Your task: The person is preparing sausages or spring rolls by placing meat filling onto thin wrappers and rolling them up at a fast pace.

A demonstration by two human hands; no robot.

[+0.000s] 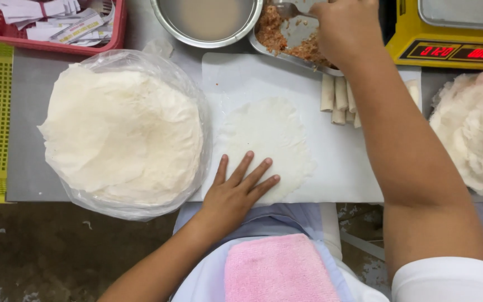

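Note:
A thin round white wrapper point(269, 134) lies flat on a white cutting board point(359, 173). My left hand point(236, 187) rests on the wrapper's near edge, palm down with fingers spread. My right hand point(342, 31) reaches to the far side and is closed around the handle of a metal spoon point(289, 9). The spoon's bowl sits in a metal tray point(286, 51) of reddish-brown minced filling point(272, 31).
A stack of wrappers on clear plastic point(121, 128) sits at left. Several finished rolls point(339, 98) lie on the board's far side. A metal bowl of pale liquid point(208, 19), a yellow scale point(448, 39), a red basket point(57, 25), another wrapper pile point(473, 131) and a pink cloth point(278, 268) surround.

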